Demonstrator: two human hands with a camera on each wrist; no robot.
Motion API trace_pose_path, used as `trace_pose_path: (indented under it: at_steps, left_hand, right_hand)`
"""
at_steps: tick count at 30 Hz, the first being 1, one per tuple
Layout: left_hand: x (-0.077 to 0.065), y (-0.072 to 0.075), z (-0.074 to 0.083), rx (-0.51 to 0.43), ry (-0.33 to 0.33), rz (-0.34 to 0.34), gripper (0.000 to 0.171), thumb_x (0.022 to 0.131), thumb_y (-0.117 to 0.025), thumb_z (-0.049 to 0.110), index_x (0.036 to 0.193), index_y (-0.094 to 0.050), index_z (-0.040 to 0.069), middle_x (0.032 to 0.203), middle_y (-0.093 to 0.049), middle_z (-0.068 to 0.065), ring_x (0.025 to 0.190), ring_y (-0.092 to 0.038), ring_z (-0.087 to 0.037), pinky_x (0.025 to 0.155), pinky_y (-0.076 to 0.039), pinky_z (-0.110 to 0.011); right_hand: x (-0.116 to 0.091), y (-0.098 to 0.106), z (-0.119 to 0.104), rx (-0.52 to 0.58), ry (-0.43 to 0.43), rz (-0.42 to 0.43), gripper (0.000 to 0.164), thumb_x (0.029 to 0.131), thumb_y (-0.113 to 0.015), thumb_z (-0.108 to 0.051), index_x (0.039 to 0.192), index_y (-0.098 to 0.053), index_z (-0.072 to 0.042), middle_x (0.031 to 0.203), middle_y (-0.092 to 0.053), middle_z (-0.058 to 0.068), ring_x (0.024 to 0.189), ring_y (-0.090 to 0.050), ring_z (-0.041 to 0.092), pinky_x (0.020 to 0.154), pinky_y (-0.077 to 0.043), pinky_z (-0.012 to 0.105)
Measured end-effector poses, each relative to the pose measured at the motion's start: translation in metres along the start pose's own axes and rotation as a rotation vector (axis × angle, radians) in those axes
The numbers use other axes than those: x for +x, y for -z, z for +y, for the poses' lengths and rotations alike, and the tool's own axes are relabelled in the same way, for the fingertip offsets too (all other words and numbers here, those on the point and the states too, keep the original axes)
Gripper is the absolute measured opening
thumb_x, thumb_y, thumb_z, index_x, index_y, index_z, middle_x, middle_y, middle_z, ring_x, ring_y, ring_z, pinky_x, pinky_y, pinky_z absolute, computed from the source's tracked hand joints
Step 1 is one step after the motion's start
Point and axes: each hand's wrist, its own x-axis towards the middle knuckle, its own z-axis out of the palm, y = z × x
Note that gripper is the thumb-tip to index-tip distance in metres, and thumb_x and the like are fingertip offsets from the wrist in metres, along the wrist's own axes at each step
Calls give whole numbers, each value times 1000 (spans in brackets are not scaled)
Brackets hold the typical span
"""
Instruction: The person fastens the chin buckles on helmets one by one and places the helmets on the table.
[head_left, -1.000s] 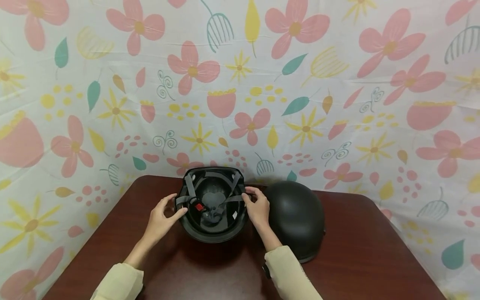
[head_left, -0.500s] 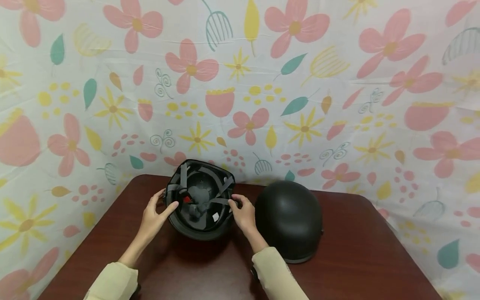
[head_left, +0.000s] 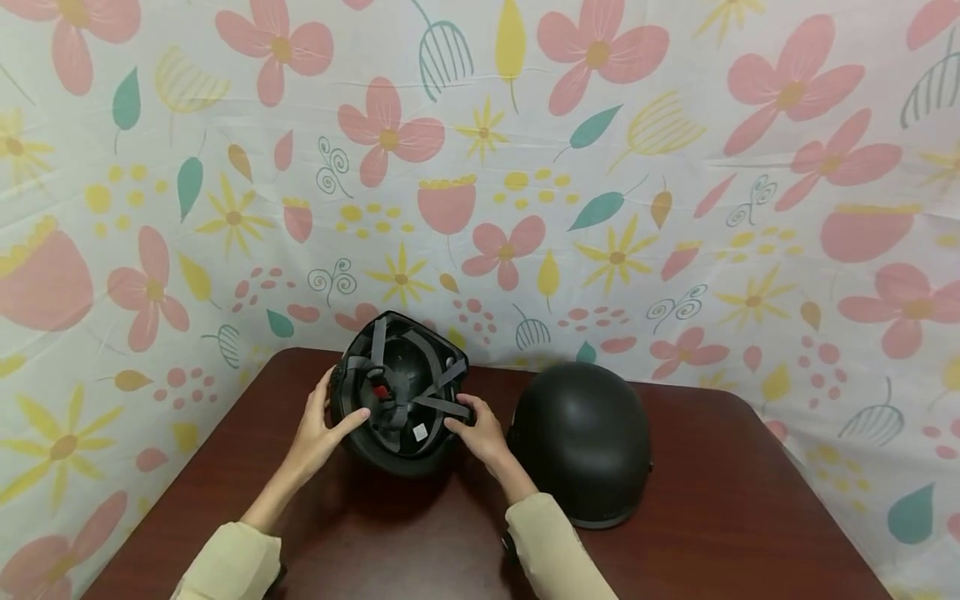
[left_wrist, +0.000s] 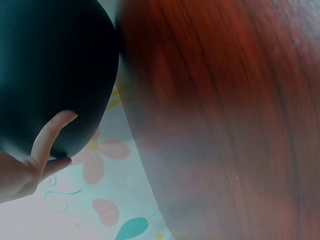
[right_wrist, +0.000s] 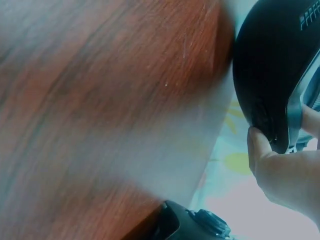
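A black helmet [head_left: 401,392] is tilted with its hollow inside toward me, showing grey straps, a red buckle piece and a small white label. My left hand [head_left: 318,429] grips its left rim, thumb on the inner edge and fingers behind the shell. On the opposite rim my right hand [head_left: 482,433] pinches the edge near a grey strap. In the left wrist view the left hand [left_wrist: 30,167] lies against the smooth dark shell [left_wrist: 55,65]. The right wrist view shows thumb and fingers of the right hand [right_wrist: 285,172] on both sides of the helmet's rim [right_wrist: 295,110].
A second black helmet [head_left: 581,442] sits dome up on the brown wooden table [head_left: 720,500], just right of my right hand. Behind the table hangs a white cloth [head_left: 480,167] printed with flowers and leaves.
Both hands have shifted the held helmet left and turned it, so its inside now faces more to the right and its upper left side stands higher. The second helmet has stayed put.
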Motion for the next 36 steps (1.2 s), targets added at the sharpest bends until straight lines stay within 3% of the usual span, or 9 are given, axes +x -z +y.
trace_pose_path:
  at_steps: [6, 10, 13, 16, 19, 22, 26, 33, 36]
  left_hand:
    - [0, -3, 1, -94, -33, -47, 85, 95, -60, 18, 158, -4, 25, 164, -2, -14, 149, -13, -42, 112, -20, -68]
    - [0, -4, 5, -49, 20, -63, 93, 92, -63, 24, 158, 1, 31, 164, 5, -15, 150, 0, -43, 110, -18, -73]
    - [-1, -7, 8, -12, 30, -62, 97, 89, -67, 25, 158, 2, 31, 164, 5, -16, 150, 1, -44, 108, -21, -74]
    - [-2, -9, 10, 10, 18, -45, 98, 88, -69, 23, 158, -2, 29, 164, 1, -17, 149, -3, -45, 106, -29, -71]
    - [-3, -10, 11, 39, 6, -34, 98, 86, -70, 22, 158, -5, 29, 163, -2, -19, 148, -7, -47, 95, -44, -67]
    - [-4, -12, 12, 72, -21, -35, 98, 85, -71, 21, 158, -7, 27, 163, -3, -20, 148, -8, -48, 96, -40, -70]
    - [-4, -17, 15, 114, -40, -52, 97, 84, -73, 23, 158, -10, 28, 164, -1, -20, 150, -2, -47, 105, -16, -79]
    - [-5, -22, 22, 159, -31, -80, 97, 84, -74, 26, 157, -12, 34, 164, 2, -20, 149, -1, -48, 101, -18, -82]
    - [-5, -23, 23, 161, -32, -90, 98, 83, -75, 27, 157, -12, 34, 163, 3, -22, 149, -2, -50, 101, -19, -82]
  right_hand:
    - [-2, 3, 1, 66, -23, -110, 60, 91, -67, -16, 145, -42, -5, 151, -39, 22, 132, -45, 39, 103, -42, 53]
    - [-2, 5, 0, 107, -40, -229, 70, 93, -64, -12, 152, -29, -4, 157, -29, 21, 127, -52, 38, 98, -51, 46]
    - [-1, 7, 1, 107, -36, -291, 74, 94, -63, -11, 155, -22, -4, 159, -24, 21, 130, -50, 40, 98, -51, 46]
    - [-1, 9, 4, 101, -28, -300, 73, 94, -63, -12, 154, -23, -4, 159, -26, 21, 138, -41, 42, 104, -46, 51]
    - [0, 11, 6, 88, -25, -298, 70, 94, -62, -14, 154, -26, -6, 158, -30, 19, 144, -29, 43, 111, -36, 56]
    - [0, 16, 6, 67, -22, -304, 69, 95, -62, -16, 153, -27, -5, 157, -31, 20, 146, -23, 45, 115, -29, 58]
    - [-1, 22, -1, 50, -30, -316, 69, 97, -60, -19, 154, -26, -5, 155, -33, 24, 144, -29, 44, 113, -31, 58]
    - [-5, 23, -17, -52, 38, -341, 68, 101, -54, -24, 156, -20, -5, 153, -30, 32, 142, -31, 46, 110, -35, 59]
    - [-13, 17, -24, -136, 120, -264, 64, 102, -52, -28, 156, -23, -7, 139, -49, 33, 115, -59, 41, 95, -48, 49]
